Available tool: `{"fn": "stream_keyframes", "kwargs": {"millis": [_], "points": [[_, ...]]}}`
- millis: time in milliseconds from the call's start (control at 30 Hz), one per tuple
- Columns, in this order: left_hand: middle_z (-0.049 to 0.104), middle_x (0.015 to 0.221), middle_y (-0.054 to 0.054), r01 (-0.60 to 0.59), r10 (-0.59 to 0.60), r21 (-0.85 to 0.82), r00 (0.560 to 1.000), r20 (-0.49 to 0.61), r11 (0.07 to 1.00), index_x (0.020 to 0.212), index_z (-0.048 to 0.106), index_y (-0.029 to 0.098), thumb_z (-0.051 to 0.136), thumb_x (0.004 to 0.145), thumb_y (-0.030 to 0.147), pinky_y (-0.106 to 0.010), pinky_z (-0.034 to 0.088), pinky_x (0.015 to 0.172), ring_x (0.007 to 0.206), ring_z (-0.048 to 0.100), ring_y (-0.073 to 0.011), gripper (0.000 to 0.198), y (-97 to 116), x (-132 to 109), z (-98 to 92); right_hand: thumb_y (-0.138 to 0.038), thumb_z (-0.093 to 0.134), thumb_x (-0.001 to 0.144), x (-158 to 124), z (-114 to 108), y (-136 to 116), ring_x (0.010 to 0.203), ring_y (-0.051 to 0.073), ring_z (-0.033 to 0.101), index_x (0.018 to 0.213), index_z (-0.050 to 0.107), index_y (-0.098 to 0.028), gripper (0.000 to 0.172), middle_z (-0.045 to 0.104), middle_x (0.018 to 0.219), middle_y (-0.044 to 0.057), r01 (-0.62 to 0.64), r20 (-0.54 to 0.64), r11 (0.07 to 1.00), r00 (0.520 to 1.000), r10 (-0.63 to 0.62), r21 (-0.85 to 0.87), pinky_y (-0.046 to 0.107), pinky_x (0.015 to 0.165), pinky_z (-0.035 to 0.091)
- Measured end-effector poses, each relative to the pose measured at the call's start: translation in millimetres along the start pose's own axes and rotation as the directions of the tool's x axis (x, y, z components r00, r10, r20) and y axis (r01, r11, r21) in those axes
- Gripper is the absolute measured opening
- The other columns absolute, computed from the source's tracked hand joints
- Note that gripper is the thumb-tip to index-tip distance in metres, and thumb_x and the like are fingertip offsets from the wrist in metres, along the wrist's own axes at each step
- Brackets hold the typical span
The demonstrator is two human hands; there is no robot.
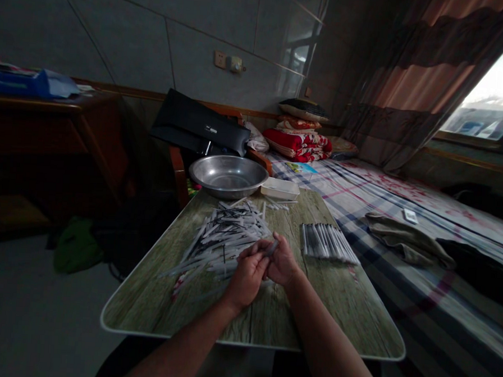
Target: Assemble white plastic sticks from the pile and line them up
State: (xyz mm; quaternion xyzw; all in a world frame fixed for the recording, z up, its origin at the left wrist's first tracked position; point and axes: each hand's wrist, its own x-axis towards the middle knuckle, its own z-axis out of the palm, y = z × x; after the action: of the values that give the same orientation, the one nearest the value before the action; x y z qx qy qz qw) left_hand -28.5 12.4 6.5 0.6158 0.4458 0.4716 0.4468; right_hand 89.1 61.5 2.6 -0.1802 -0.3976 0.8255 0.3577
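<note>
My left hand (246, 277) and my right hand (282, 262) meet above the near middle of the table. Between the right thumb and fingers a short pale end of a pen barrel (272, 247) shows. The left fingers are closed against the right hand, and what they pinch is hidden. Just beyond and left of my hands lies a loose, tangled heap of pen parts (228, 229), whitish tubes mixed with thin dark pieces. To the right, a tidy row of pens (328, 242) lies side by side, dark at the far ends.
A wide metal basin (229, 176) and a white plastic box (280, 188) stand at the far end of the wood-patterned table (312, 321). Behind them a black monitor (202, 127) leans on a chair. A bed (385, 218) with a phone (410, 216) runs along the right.
</note>
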Motion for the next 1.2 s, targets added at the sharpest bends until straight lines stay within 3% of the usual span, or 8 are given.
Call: {"fn": "stream_keyframes", "kwargs": {"millis": [300,600,767,833,933,1000,1100,1200], "points": [[0.061,0.064,-0.005,0.018,-0.019,-0.053,0.999,-0.029,0.998,0.089,0.073,0.017,0.051,0.087,0.036,-0.033,0.044,0.065,0.068,0.055,-0.0214,0.029,-0.1,-0.3,0.4,-0.065,0.041,0.083,-0.7,1.5,-1.2,0.066,0.022,0.065,0.072,0.061,-0.016,0.054,0.070,0.081,0.012,0.041,-0.034,0.999,0.999,-0.040,0.019,0.023,0.036,0.045],[0.063,0.067,-0.007,0.023,-0.021,0.065,0.999,-0.025,0.998,0.098,0.073,0.016,0.046,0.089,0.035,-0.036,0.047,0.071,0.072,0.057,-0.0227,0.034,0.1,0.2,1.2,-0.061,0.046,0.082,-0.2,1.1,-0.5,0.063,0.021,0.064,0.070,0.061,-0.016,0.048,0.071,0.080,0.012,0.049,-0.052,0.998,0.997,-0.048,0.028,0.024,0.037,0.045],[0.069,0.095,-0.010,-0.031,0.036,0.050,0.994,-0.104,0.998,0.096,0.072,0.018,0.051,0.086,0.034,-0.039,0.043,0.092,0.101,0.057,-0.0255,0.029,-6.1,7.4,-1.3,-0.073,0.037,0.082,4.9,2.2,3.1,0.053,0.017,0.059,0.075,0.060,-0.016,0.061,0.067,0.072,0.009,0.031,-0.097,0.999,0.995,-0.033,-0.018,0.022,0.037,0.042],[0.067,0.095,-0.009,-0.031,0.030,-0.005,0.992,-0.126,1.000,0.096,0.071,0.018,0.052,0.086,0.037,-0.036,0.043,0.090,0.098,0.058,-0.0237,0.028,-5.6,10.5,-4.6,-0.076,0.036,0.081,5.4,4.0,1.9,0.054,0.015,0.057,0.086,0.062,-0.017,0.064,0.066,0.073,0.007,0.082,-0.114,0.996,0.990,-0.085,-0.036,0.022,0.040,0.042],[0.060,0.070,-0.002,0.028,-0.032,-0.052,0.996,-0.086,0.998,0.092,0.068,0.017,0.052,0.086,0.043,-0.029,0.044,0.068,0.068,0.055,-0.0178,0.031,-2.0,12.7,-10.2,-0.065,0.054,0.080,3.5,5.2,-5.0,0.057,0.014,0.055,0.097,0.065,-0.019,0.050,0.065,0.076,0.004,0.229,-0.117,0.961,0.962,-0.248,-0.155,0.023,0.045,0.043],[0.056,0.065,0.000,0.013,-0.016,-0.038,0.997,-0.082,0.999,0.083,0.066,0.016,0.055,0.084,0.043,-0.026,0.040,0.064,0.064,0.051,-0.0156,0.028,0.1,12.5,-13.0,-0.051,0.065,0.078,1.5,4.7,-12.6,0.058,0.013,0.053,0.093,0.068,-0.018,0.036,0.062,0.073,0.002,0.277,-0.117,0.900,0.936,-0.332,-0.335,0.023,0.051,0.044],[0.055,0.065,0.001,0.031,-0.032,-0.061,0.999,-0.026,0.998,0.084,0.064,0.017,0.056,0.082,0.043,-0.025,0.037,0.058,0.059,0.048,-0.0137,0.028,-0.5,11.2,-14.4,-0.041,0.068,0.078,-2.6,5.7,-27.2,0.061,0.012,0.052,0.080,0.069,-0.017,0.024,0.057,0.065,-0.001,0.266,-0.136,0.761,0.898,-0.419,-0.592,0.023,0.056,0.042],[0.057,0.066,0.001,0.072,-0.067,-0.084,0.996,0.065,0.994,0.095,0.064,0.016,0.055,0.082,0.043,-0.024,0.036,0.053,0.055,0.047,-0.0128,0.031,-5.0,10.6,-14.0,-0.038,0.067,0.078,-12.0,13.0,-43.8,0.054,0.009,0.046,0.076,0.068,-0.016,0.022,0.051,0.059,-0.004,0.235,-0.207,0.670,0.835,-0.510,-0.704,0.021,0.050,0.037]]}}
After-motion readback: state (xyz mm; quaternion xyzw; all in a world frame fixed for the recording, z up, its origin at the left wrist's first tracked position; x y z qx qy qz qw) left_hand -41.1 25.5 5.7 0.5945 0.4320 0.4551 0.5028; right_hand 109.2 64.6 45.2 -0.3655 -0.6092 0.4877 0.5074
